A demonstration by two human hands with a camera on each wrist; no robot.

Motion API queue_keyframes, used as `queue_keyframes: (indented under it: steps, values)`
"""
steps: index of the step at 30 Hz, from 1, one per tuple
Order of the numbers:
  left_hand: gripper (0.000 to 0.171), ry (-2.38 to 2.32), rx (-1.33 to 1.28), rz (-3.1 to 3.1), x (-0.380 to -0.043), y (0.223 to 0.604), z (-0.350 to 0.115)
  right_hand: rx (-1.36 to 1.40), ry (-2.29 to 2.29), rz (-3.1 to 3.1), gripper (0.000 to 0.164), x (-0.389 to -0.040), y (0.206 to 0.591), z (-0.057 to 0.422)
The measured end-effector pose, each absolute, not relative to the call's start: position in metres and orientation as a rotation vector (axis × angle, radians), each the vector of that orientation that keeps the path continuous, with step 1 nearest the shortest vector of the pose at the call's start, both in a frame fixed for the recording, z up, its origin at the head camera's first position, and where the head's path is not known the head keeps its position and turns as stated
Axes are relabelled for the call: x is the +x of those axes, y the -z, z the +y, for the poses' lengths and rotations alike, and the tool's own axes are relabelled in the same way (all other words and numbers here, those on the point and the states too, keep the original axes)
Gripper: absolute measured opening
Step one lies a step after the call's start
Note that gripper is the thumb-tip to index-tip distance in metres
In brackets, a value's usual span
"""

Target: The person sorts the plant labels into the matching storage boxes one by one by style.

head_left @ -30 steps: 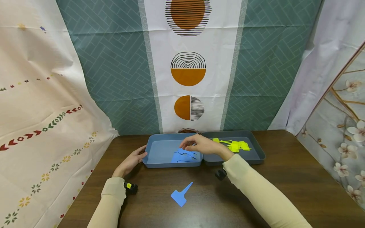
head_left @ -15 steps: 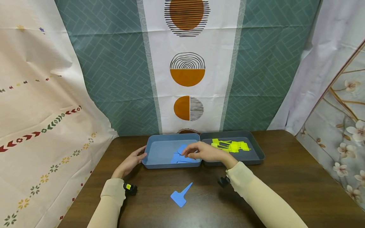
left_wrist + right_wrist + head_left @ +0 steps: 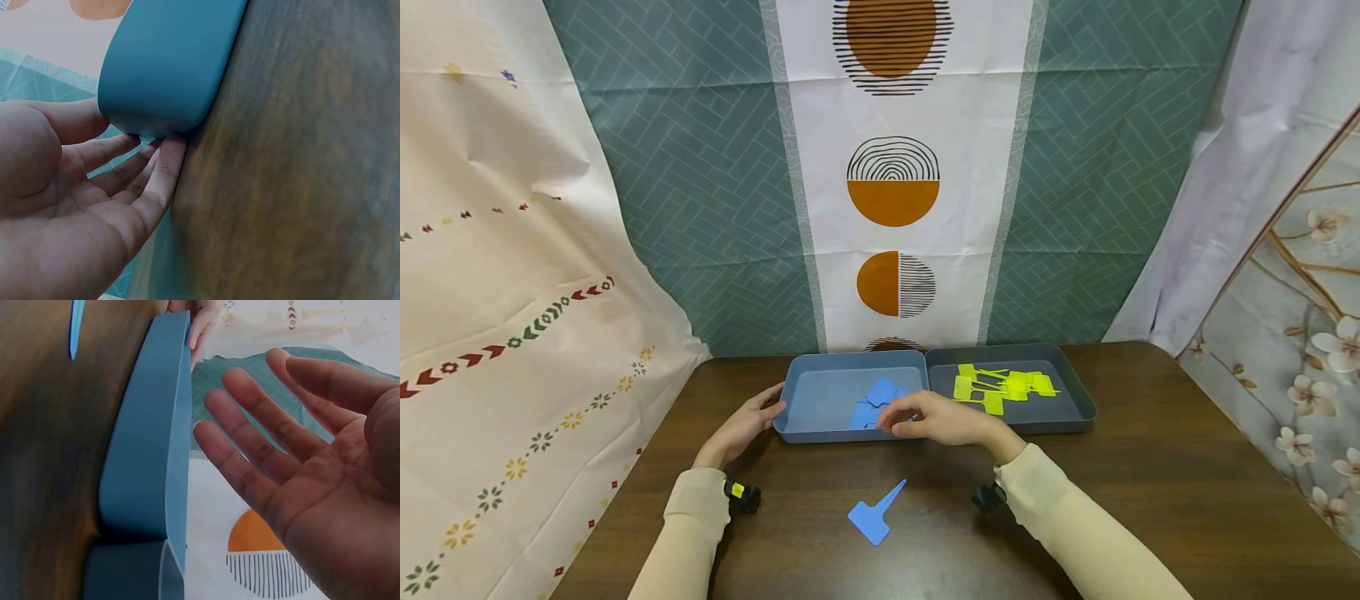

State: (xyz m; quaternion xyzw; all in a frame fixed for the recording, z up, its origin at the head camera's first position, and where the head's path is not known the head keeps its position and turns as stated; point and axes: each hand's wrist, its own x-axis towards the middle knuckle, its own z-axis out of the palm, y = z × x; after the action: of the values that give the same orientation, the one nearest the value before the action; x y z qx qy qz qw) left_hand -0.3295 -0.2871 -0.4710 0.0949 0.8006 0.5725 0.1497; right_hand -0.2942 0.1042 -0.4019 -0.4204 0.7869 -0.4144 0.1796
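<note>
My left hand (image 3: 747, 425) rests its fingertips against the left end of a blue tray (image 3: 823, 387). In the left wrist view, its fingers (image 3: 167, 164) reach straight to the tray's end wall. Over the tray's front right corner hovers my right hand (image 3: 936, 418), relaxed and holding nothing; the right wrist view shows its fingers (image 3: 228, 450) spread apart. Several blue plant labels (image 3: 880, 392) lie in the tray's right part, some hidden behind this hand. One more blue plant label (image 3: 871, 523) lies flat on the table, in front of the tray.
Against the blue tray's right side stands a dark grey tray (image 3: 1071, 415) with several yellow plant labels (image 3: 1018, 385) in a loose pile. Both trays sit near the back of a brown wooden table (image 3: 1150, 500), before a patterned curtain (image 3: 1075, 208).
My right hand has drawn back toward the tray's front edge and slightly right, uncovering blue labels and more of the yellow ones. My left hand has stayed at the tray's end.
</note>
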Motion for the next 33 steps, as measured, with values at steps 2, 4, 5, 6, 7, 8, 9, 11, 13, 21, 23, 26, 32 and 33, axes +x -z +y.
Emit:
queue_keyframes:
  steps: [2,4,5,6,7,8,9,11,13,21,23,26,32,33]
  values:
    - [0.061,-1.645,0.275,2.301,-0.33,0.471,-0.287,-1.193,1.177,2.206,0.025,-0.293,0.405,0.103]
    - [0.061,-1.645,0.275,2.302,-0.33,0.471,-0.287,-1.194,1.18,2.191,0.025,-0.292,0.408,0.103]
    - [0.061,-1.643,0.277,2.304,-0.33,0.471,-0.287,-1.19,1.181,2.184,0.025,-0.291,0.409,0.102]
    - [0.061,-1.64,0.278,2.305,-0.33,0.471,-0.287,-1.188,1.179,2.184,0.025,-0.29,0.41,0.102]
    - [0.061,-1.636,0.28,2.309,-0.33,0.471,-0.287,-1.185,1.182,2.181,0.024,-0.29,0.411,0.102]
    - [0.061,-1.636,0.28,2.31,-0.33,0.471,-0.287,-1.182,1.182,2.177,0.024,-0.289,0.413,0.101]
    - [0.061,-1.632,0.284,2.313,-0.33,0.471,-0.287,-1.181,1.183,2.171,0.024,-0.289,0.414,0.101]
    - [0.061,-1.635,0.282,2.309,-0.33,0.471,-0.287,-1.181,1.175,2.155,0.024,-0.288,0.417,0.1]
    - [0.061,-1.637,0.28,2.306,-0.33,0.472,-0.287,-1.193,1.157,2.136,0.025,-0.286,0.421,0.099]
    - [0.063,-1.621,0.281,2.308,-0.328,0.473,-0.29,-1.228,1.079,2.046,0.029,-0.281,0.436,0.088]
    - [0.062,-1.639,0.257,2.3,-0.328,0.473,-0.29,-1.239,1.062,2.016,0.03,-0.279,0.439,0.085]
    - [0.062,-1.65,0.268,2.3,-0.329,0.473,-0.29,-1.292,1.007,2.008,0.032,-0.277,0.443,0.08]
    - [0.062,-1.65,0.279,2.294,-0.331,0.472,-0.288,-1.432,0.837,2.021,0.042,-0.272,0.447,0.073]
    - [0.062,-1.651,0.276,2.292,-0.331,0.472,-0.288,-1.446,0.814,2.024,0.043,-0.271,0.448,0.072]
